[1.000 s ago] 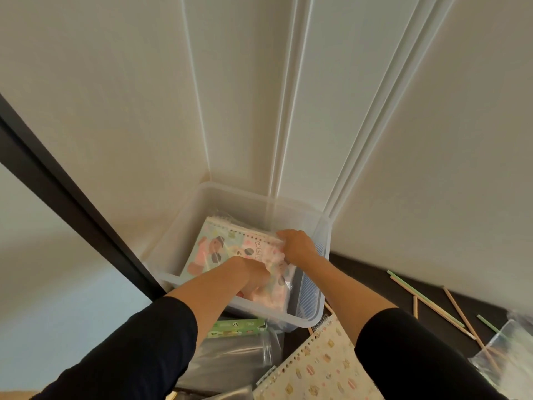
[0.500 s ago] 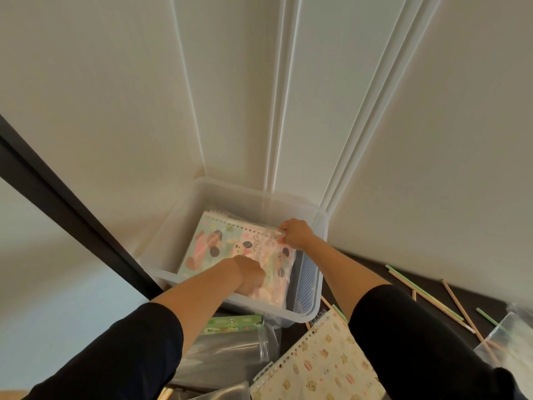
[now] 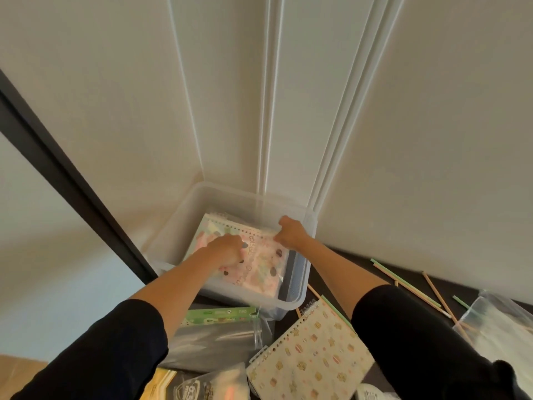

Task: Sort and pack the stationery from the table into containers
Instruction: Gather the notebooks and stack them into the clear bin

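Note:
A translucent plastic bin (image 3: 300, 298) stands on the dark table in the corner by the wall. Inside it lies a pastel spiral notebook (image 3: 259, 272) with a pink and green cartoon cover. My left hand (image 3: 227, 251) rests knuckles-up on the notebook's cover, fingers curled. My right hand (image 3: 290, 233) grips the notebook's far right corner near the spiral binding. Both forearms reach into the bin over its near rim.
In front of the bin lie a cream spiral notebook (image 3: 311, 353) with small printed figures, a green packet (image 3: 222, 316), clear plastic bags (image 3: 213, 342) and dark pouches (image 3: 199, 385). Several thin pencils (image 3: 409, 287) are scattered at right beside another clear bag (image 3: 501, 327). White wall panels rise behind.
My left hand slid farther onto the middle of the notebook's cover. My right hand stays at the far corner. The view tilted, and the bin sits lower in the frame.

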`<action>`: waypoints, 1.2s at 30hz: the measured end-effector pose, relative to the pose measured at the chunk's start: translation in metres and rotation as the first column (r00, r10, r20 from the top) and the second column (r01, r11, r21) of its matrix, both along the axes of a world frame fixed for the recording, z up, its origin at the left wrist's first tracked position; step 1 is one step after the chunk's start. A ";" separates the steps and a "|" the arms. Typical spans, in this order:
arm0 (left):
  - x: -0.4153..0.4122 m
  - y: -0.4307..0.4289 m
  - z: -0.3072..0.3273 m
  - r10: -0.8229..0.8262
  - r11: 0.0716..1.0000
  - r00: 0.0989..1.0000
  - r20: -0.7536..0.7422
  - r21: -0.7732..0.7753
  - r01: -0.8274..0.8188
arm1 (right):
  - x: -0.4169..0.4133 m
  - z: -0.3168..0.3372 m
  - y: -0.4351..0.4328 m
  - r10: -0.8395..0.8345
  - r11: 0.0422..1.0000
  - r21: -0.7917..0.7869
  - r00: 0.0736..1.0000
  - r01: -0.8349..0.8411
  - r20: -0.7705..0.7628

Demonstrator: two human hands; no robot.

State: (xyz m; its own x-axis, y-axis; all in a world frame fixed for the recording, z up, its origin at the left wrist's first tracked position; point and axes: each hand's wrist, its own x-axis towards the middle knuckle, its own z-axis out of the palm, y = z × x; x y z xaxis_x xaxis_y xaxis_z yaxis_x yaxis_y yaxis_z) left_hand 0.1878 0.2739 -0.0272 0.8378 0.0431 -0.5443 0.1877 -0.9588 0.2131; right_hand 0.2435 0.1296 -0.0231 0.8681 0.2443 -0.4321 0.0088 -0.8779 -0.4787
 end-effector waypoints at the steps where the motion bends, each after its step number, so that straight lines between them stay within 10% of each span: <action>1: -0.001 -0.003 0.005 0.034 0.999 0.997 0.068 0.000 -0.034 | -0.004 0.008 -0.004 -0.011 1.000 0.028 0.999 0.010 0.039; 10: -0.021 -0.076 0.079 0.229 0.963 0.883 0.410 -0.225 -0.145 | -0.063 0.078 -0.098 -0.373 0.896 0.315 0.915 0.314 0.151; 17: -0.078 -0.196 0.096 0.343 0.798 0.857 0.385 -0.600 -0.050 | -0.156 0.070 -0.213 -0.565 0.774 0.379 0.824 0.508 0.049; 29: -0.154 -0.359 -0.035 0.007 0.770 0.970 0.244 -0.620 0.150 | -0.263 -0.060 -0.380 -0.797 0.542 0.248 0.397 0.803 0.455; 36: -0.174 -0.417 -0.078 0.091 0.721 0.943 0.319 -0.675 0.159 | -0.261 -0.106 -0.455 -0.917 0.347 0.463 0.192 0.816 0.349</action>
State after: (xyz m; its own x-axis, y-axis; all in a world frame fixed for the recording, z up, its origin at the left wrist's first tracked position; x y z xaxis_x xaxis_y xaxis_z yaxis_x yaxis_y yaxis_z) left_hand 0.0139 -0.1436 -0.1052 0.9557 -0.2672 -0.1237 -0.0377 -0.5277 0.8486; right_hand -0.0180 -0.3258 -0.1293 0.6017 -0.7962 0.0636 -0.4532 -0.4059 -0.7936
